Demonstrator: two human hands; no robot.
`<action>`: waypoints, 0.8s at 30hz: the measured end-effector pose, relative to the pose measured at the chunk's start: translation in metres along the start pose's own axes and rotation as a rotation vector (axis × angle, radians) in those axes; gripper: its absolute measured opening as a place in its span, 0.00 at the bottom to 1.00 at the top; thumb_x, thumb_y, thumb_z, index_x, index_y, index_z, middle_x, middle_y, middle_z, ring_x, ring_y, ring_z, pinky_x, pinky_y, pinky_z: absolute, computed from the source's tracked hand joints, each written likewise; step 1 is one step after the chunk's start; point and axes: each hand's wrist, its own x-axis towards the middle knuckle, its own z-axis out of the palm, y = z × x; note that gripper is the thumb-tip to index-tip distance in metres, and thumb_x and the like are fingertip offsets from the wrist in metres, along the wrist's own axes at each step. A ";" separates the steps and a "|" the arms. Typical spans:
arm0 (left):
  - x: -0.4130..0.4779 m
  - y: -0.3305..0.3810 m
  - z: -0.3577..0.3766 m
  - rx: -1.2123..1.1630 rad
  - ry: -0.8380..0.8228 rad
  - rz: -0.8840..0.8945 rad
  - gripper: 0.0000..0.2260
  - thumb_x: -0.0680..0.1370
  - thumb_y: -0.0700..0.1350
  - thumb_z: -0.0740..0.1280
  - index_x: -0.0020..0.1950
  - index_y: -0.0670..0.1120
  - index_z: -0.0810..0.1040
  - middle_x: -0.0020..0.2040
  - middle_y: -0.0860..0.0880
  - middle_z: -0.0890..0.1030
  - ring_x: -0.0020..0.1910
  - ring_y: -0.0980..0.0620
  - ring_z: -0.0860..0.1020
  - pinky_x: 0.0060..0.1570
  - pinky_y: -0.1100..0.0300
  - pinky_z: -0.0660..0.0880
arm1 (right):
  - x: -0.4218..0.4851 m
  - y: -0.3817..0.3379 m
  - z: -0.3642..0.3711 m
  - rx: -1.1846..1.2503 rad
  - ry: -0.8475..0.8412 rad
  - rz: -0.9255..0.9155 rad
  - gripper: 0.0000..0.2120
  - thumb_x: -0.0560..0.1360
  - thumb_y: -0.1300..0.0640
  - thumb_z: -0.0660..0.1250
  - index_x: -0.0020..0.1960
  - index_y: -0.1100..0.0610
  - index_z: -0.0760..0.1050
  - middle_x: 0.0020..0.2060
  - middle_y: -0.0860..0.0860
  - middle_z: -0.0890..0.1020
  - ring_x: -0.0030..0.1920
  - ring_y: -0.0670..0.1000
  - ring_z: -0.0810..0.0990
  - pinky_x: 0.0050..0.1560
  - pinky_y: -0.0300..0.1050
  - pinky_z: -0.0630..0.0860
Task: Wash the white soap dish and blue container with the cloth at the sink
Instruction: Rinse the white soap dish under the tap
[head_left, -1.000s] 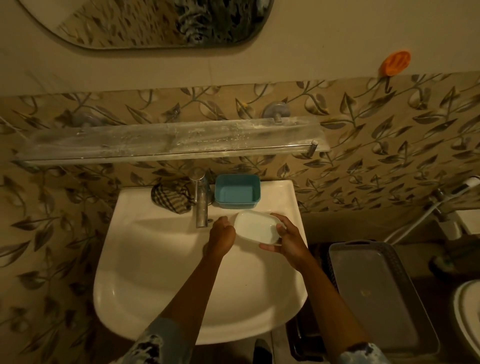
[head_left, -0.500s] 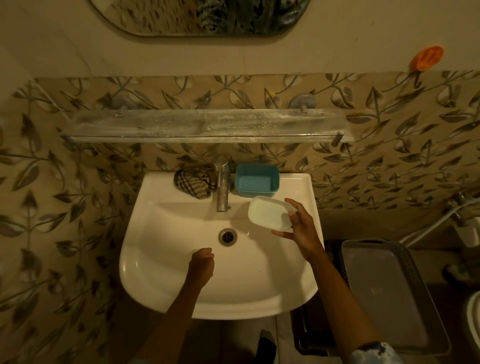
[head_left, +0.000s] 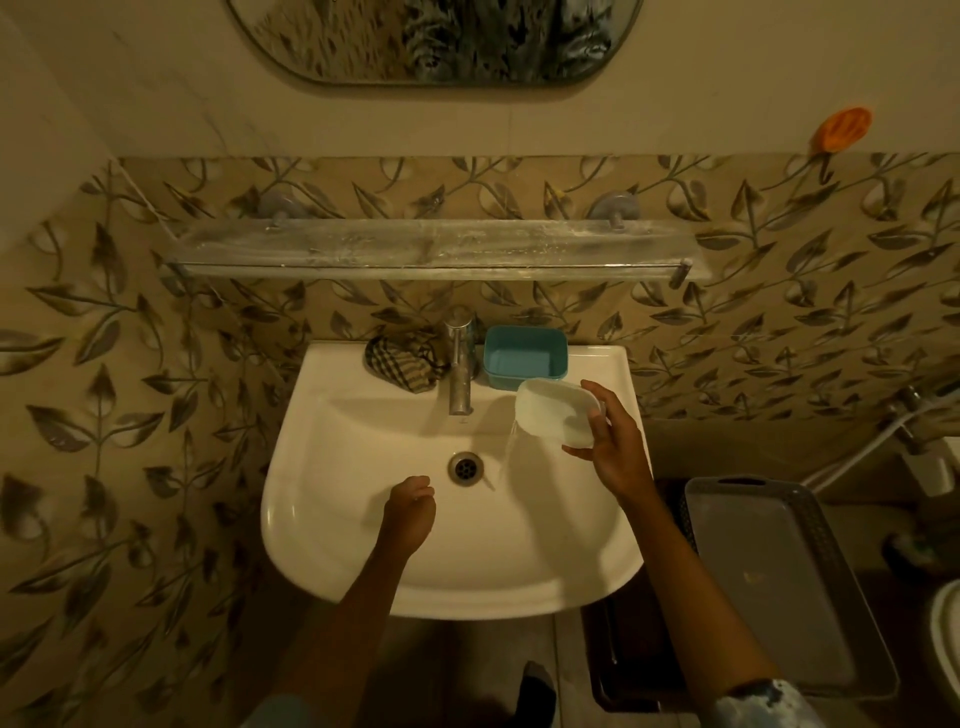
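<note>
- The right hand (head_left: 613, 452) grips the white soap dish (head_left: 558, 418) by its right end, fingers curled over the far rim and thumb under the near edge.
- The soap dish is held above the right side of the sink (head_left: 363, 561), clear of the basin, tipped down toward the left.
- A thin stream of water runs off the dish's low left corner and falls into the basin to the right of the drain (head_left: 466, 467).
- The left hand (head_left: 410, 506) hangs over the near left part of the basin, just near and left of the drain, fingers curled loosely inward and holding nothing.
- The blue container (head_left: 524, 357) sits upright on the far ledge of the sink, just right of the tap (head_left: 460, 371), open side up.
- The near right corner of the container is partly covered by the raised soap dish; whether the two touch cannot be told.
- The cloth (head_left: 402, 361), a dark checked one, lies bunched on the far ledge just left of the tap, well apart from both hands.
- The tap's spout points toward the near side over the basin; no water shows under it.
- A glass shelf (head_left: 441, 252) is fixed on the leaf-patterned wall above the sink.
- A mirror (head_left: 431, 36) hangs higher up on the plain wall.
- An orange hook (head_left: 844, 129) is stuck to the wall at far right.
- A grey tray (head_left: 779, 571) lies to the right of the sink, near the right forearm.
</note>
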 end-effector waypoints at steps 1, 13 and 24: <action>-0.001 0.001 -0.001 0.005 -0.004 0.005 0.15 0.76 0.36 0.60 0.62 0.39 0.75 0.62 0.35 0.76 0.62 0.37 0.74 0.62 0.44 0.74 | -0.002 -0.005 0.000 -0.011 -0.008 -0.024 0.16 0.81 0.57 0.55 0.69 0.56 0.66 0.61 0.48 0.71 0.60 0.51 0.72 0.40 0.41 0.83; -0.011 0.005 -0.008 -0.012 -0.019 0.020 0.18 0.76 0.34 0.58 0.65 0.39 0.72 0.65 0.39 0.75 0.63 0.40 0.74 0.59 0.47 0.75 | -0.002 -0.033 -0.004 -0.241 -0.017 -0.243 0.17 0.82 0.55 0.55 0.70 0.48 0.66 0.62 0.48 0.71 0.60 0.53 0.74 0.48 0.54 0.83; -0.025 0.031 -0.009 -0.103 -0.047 0.091 0.18 0.76 0.34 0.56 0.65 0.42 0.72 0.62 0.42 0.77 0.49 0.47 0.77 0.42 0.54 0.77 | -0.012 -0.067 0.002 -0.477 0.043 -0.459 0.20 0.81 0.62 0.56 0.73 0.55 0.63 0.64 0.54 0.71 0.57 0.38 0.66 0.52 0.21 0.66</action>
